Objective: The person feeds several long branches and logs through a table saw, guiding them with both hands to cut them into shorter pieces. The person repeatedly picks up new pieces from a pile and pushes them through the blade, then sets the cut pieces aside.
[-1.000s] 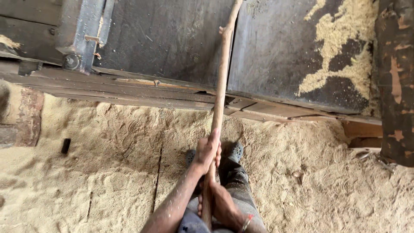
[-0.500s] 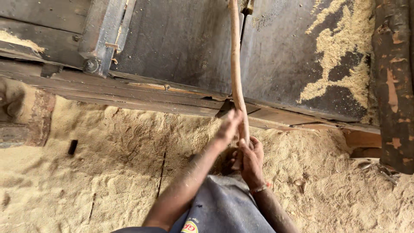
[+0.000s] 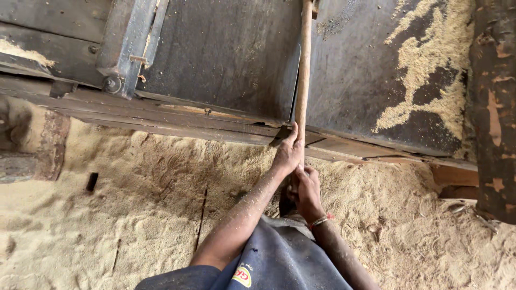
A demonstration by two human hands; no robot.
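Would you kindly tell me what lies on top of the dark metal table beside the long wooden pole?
Pale sawdust lies heaped on the dark metal table. Both hands, left hand and right hand, grip the long wooden pole; its lower end is hidden.

I see a smooth, pale wooden pole [image 3: 303, 70], dull grey metal plates [image 3: 226, 48], loose grainy sawdust [image 3: 134, 215], and a rough-barked log [image 3: 494, 107] at right.

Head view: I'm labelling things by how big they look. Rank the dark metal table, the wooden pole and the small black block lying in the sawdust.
1. dark metal table
2. wooden pole, long but thin
3. small black block, clearly smallest
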